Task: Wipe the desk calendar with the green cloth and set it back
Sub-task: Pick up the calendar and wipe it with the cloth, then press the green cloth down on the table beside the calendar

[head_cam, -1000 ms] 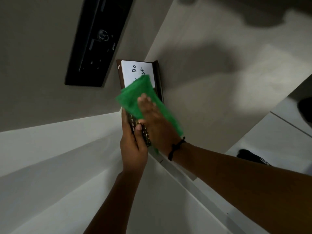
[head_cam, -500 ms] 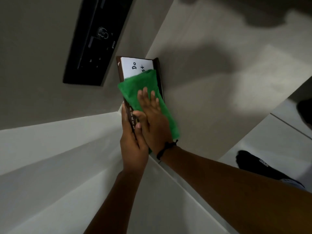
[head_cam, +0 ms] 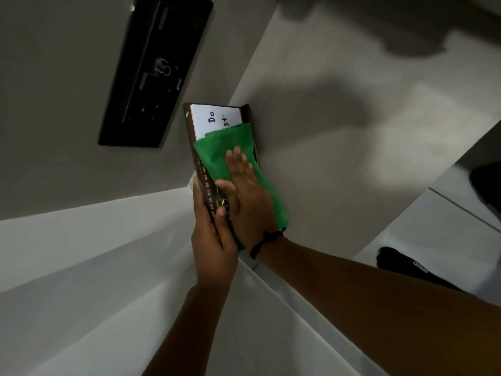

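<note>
The desk calendar (head_cam: pixel 214 119) is a dark brown frame with a white panel and a strip of month names along one edge. It is held up in the air in the middle of the view. My left hand (head_cam: pixel 212 234) grips its near end, thumb on the month strip. My right hand (head_cam: pixel 248 194) lies flat on the green cloth (head_cam: pixel 225 147) and presses it against the calendar's face. The cloth covers the middle of the panel; only the far end with handwriting shows.
A black wall panel (head_cam: pixel 154 71) with small sockets hangs on the grey wall to the left. A white surface (head_cam: pixel 81 267) runs below the hands. A foot in a black sock (head_cam: pixel 412 267) stands on the floor at lower right.
My right hand slid the green cloth along the calendar's face, first toward the far end, then slightly back. My left hand kept its grip on the near end.
</note>
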